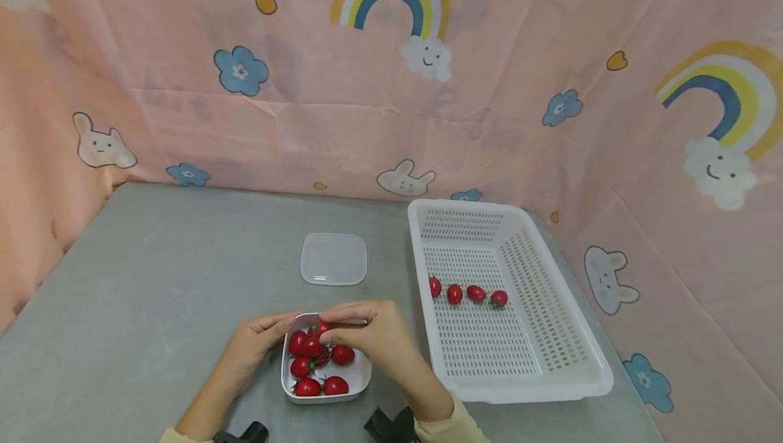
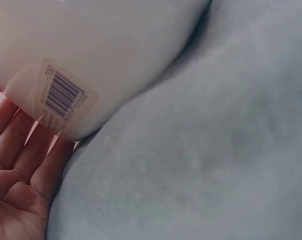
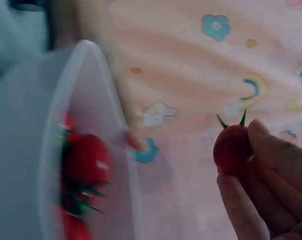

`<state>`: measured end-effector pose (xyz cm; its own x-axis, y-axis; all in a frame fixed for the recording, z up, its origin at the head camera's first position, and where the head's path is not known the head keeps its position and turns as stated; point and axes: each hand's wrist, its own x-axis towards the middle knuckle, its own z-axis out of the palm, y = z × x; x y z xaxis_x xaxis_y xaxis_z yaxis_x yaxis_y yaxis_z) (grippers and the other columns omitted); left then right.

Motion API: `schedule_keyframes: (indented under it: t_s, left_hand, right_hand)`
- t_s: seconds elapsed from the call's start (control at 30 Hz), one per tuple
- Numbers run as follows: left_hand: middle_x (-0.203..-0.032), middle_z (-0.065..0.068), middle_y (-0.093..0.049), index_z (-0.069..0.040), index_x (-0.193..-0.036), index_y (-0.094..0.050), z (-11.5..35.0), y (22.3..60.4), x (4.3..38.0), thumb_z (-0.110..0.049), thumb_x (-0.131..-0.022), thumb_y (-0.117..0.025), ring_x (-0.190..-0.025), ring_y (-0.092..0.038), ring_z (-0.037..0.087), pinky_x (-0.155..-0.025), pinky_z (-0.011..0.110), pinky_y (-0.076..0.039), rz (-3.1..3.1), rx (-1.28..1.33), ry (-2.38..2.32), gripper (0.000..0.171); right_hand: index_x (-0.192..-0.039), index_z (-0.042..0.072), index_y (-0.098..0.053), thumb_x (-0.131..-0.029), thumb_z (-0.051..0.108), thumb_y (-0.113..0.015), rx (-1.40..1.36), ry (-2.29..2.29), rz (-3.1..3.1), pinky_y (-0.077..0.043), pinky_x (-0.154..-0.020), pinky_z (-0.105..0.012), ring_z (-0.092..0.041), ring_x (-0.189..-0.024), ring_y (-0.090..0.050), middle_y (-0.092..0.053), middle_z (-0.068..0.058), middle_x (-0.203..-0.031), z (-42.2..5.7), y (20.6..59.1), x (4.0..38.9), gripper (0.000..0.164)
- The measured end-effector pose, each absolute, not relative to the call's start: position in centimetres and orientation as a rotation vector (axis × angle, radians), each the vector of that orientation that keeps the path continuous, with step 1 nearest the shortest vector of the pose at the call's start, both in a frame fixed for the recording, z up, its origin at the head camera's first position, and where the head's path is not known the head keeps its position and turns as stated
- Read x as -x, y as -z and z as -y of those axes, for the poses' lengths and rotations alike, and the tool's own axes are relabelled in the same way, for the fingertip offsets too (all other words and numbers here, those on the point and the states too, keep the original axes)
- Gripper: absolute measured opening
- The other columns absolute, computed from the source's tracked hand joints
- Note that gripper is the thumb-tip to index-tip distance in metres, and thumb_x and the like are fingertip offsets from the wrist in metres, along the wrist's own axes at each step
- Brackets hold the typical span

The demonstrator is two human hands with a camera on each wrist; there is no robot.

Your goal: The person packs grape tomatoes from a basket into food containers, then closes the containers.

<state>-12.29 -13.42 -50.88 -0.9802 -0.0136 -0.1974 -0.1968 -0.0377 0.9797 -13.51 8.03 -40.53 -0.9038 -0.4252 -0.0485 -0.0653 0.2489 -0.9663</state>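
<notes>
A white plastic box (image 1: 361, 376) with several red cherry tomatoes (image 1: 307, 387) inside stands on the grey table. My left hand (image 1: 253, 342) holds the box at its far left corner; in the left wrist view, its fingers (image 2: 38, 145) lie against the outer wall beside a barcode sticker (image 2: 63, 97). Over the box, my right hand (image 1: 382, 334) pinches one cherry tomato (image 3: 232, 149) between thumb and fingers, its green stem showing. In the head view the right fingers partly hide that tomato and the ones below.
To the right stands a large white perforated basket (image 1: 514, 388) with several cherry tomatoes (image 1: 476, 293) in a row across its floor. A clear plastic lid (image 1: 333, 259) lies behind the box. A pink printed cloth (image 1: 293, 123) hangs behind the table (image 1: 153, 293).
</notes>
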Motion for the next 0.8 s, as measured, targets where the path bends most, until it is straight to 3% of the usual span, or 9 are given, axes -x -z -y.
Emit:
schedule_keyframes:
  t_s: [0.23, 0.47, 0.8]
  left_hand:
    - [-0.097, -0.019, -0.074, 0.013, -0.121, -0.064, 13.5, 51.0, 12.3, -0.017, -0.098, -0.062, -0.098, -0.066, -0.005, -0.086, 0.016, -0.053, -2.057, 0.188, -2.186, 0.037]
    - [-0.097, -0.018, -0.074, 0.012, -0.121, -0.064, 13.5, 51.0, 12.2, -0.016, -0.098, -0.061, -0.098, -0.066, -0.005, -0.086, 0.016, -0.053, -2.061, 0.18, -2.185, 0.037]
    - [-0.098, -0.018, -0.074, 0.013, -0.121, -0.064, 13.6, 50.9, 12.2, -0.015, -0.098, -0.062, -0.099, -0.065, -0.006, -0.086, 0.015, -0.053, -2.066, 0.156, -2.191, 0.036]
  right_hand:
    - [-0.092, 0.009, -0.082, -0.075, 0.015, -0.087, 0.476, 1.598, -2.271, -0.055, -0.079, -0.018, 0.003, -0.085, -0.062, -0.078, -0.005, -0.095, -6.1, 44.3, 12.3, 0.018]
    - [-0.09, 0.007, -0.082, -0.073, 0.013, -0.088, 0.581, 1.529, -2.363, -0.053, -0.074, -0.013, 0.005, -0.085, -0.061, -0.079, -0.006, -0.091, -5.2, 45.4, 11.8, 0.019]
    - [-0.092, 0.008, -0.081, -0.073, 0.012, -0.088, 0.701, 1.411, -2.487, -0.054, -0.082, -0.014, 0.001, -0.092, -0.066, -0.079, -0.003, -0.092, -5.0, 45.7, 11.5, 0.02]
